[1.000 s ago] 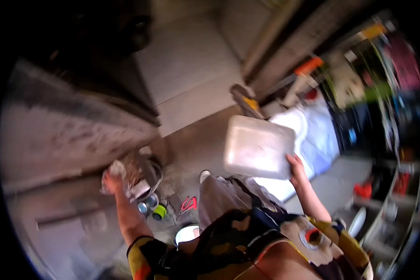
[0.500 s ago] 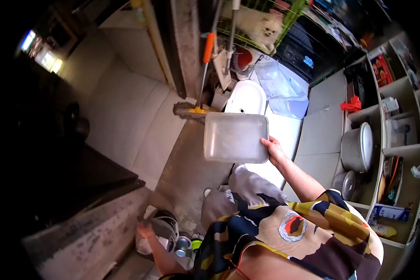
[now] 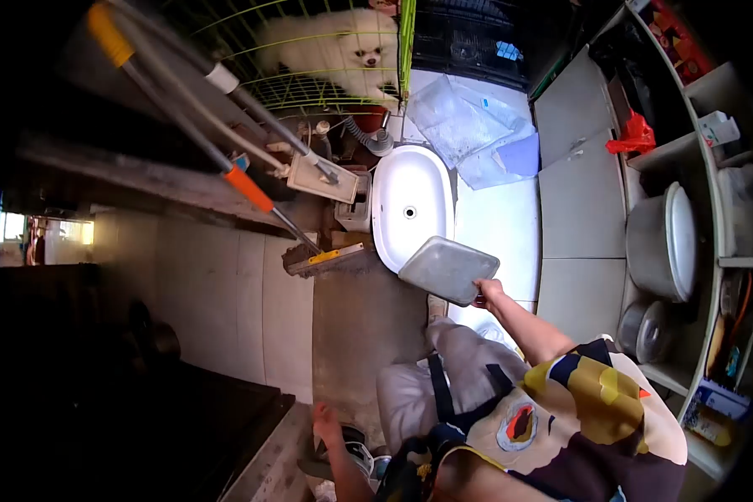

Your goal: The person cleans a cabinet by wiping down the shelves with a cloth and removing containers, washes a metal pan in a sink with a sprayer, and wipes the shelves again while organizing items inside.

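Note:
My right hand [image 3: 487, 293] is closed on one edge of a shallow grey rectangular tray [image 3: 448, 269] with rounded corners. The tray is tilted and overlaps the near edge of a white oval washbasin [image 3: 410, 180] in my view; whether they touch I cannot tell. Low on the left, my left hand [image 3: 328, 422] hangs with its fingers loosely apart and nothing seen in them. Just beside it is a partly hidden bucket [image 3: 356, 452].
A mop with an orange-banded handle [image 3: 249, 191] leans left of the basin. A white dog [image 3: 356, 58] stands in a green wire cage [image 3: 309, 90]. Clear plastic sheets [image 3: 468, 134] lie on the white surface. At right, shelves hold a large pot [image 3: 653, 243] and a red bag [image 3: 634, 136].
My view has shifted forward toward the basin. The tray, level before, now tilts and sits nearer the basin, still in my right hand. My left hand has moved away from over the bucket.

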Available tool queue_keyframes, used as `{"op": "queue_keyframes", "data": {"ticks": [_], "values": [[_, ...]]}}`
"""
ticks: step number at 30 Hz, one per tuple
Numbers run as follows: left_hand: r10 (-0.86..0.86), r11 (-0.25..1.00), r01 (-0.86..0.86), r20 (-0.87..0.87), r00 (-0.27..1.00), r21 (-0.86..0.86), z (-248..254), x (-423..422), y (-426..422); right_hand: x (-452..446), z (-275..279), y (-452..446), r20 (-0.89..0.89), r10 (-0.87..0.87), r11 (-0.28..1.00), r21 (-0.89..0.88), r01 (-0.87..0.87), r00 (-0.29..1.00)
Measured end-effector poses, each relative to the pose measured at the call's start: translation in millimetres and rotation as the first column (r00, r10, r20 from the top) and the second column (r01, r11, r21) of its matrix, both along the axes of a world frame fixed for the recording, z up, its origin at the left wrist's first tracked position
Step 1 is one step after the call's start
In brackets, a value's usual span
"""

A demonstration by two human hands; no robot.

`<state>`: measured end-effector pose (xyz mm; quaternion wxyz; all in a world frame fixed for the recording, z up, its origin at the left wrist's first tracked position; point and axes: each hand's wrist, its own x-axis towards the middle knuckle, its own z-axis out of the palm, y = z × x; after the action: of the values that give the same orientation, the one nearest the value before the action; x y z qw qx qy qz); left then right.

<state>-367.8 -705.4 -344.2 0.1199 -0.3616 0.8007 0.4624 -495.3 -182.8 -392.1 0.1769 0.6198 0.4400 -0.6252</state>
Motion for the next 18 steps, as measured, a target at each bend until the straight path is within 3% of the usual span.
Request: {"op": "queue_keyframes", "data": {"ticks": [2, 5, 9, 12, 14, 16, 18], "values": [[-0.199, 0.98, 0.198, -0.058, 0.978, -0.022, -20.4, -8.6, 2.7, -18.3, -33.5, 2.6, 0.024, -0.053, 0.999, 0.002, 0.053, 0.998], [-0.305, 0.951, 0.308, 0.088, 0.948, -0.024, 31.1, -48.0, 55.6, -43.8, -73.9, -5.1, 0.024, -0.117, 0.993, 0.004, 0.117, 0.993], [-0.336, 0.941, 0.335, 0.184, 0.924, 0.036, 25.7, -74.7, 78.6, -74.7, -130.5, -16.3, 0.028, -0.226, 0.974, -0.006, 0.227, 0.974], [-0.365, 0.93, 0.352, 0.162, 0.917, 0.107, -27.0, -74.3, 59.1, -84.2, -187.3, -15.3, 0.063, -0.266, 0.964, -0.01, 0.267, 0.962], [-0.283, 0.958, 0.266, 0.195, 0.939, 0.111, -48.7, -78.7, 54.2, -90.2, -223.0, -13.1, 0.051, -0.259, 0.964, -0.039, 0.261, 0.964], [-0.404, 0.903, 0.365, 0.157, 0.901, 0.227, -50.6, -102.5, 63.7, -97.4, -259.7, -10.2, 0.063, -0.267, 0.963, 0.065, 0.263, 0.962], [-0.398, 0.913, 0.366, 0.203, 0.895, 0.179, -64.4, -104.1, 55.0, -97.9, -325.8, -1.3, 0.016, -0.101, 0.964, 0.249, 0.093, 0.995]]}}
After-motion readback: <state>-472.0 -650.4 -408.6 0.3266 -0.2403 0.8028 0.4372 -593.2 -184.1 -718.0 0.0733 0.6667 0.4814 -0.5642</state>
